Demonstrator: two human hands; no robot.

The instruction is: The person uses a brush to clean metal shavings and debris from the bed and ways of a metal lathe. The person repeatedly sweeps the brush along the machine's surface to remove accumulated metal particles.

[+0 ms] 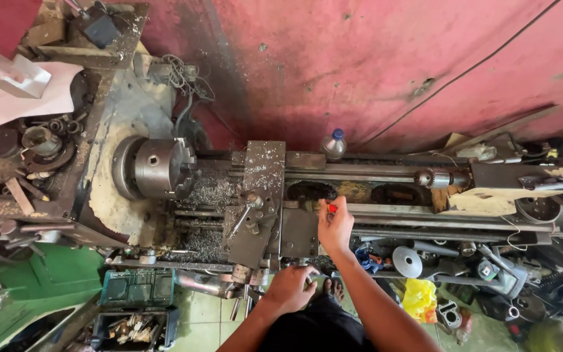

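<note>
I look down on a worn metal lathe against a red wall. My right hand reaches over the bed and is closed on a small red-handled tool beside the carriage. My left hand rests low at the front of the carriage, gripping a handwheel that is mostly hidden under it. The chuck stands empty at the left, with metal chips piled on the bed below it. At the right the tailstock carries a drill chuck.
A plastic bottle stands behind the bed. White paper and loose fittings lie on the headstock top. Open toolboxes sit on the floor at the left, and a yellow bag and scrap parts at the right. My foot shows below the lathe.
</note>
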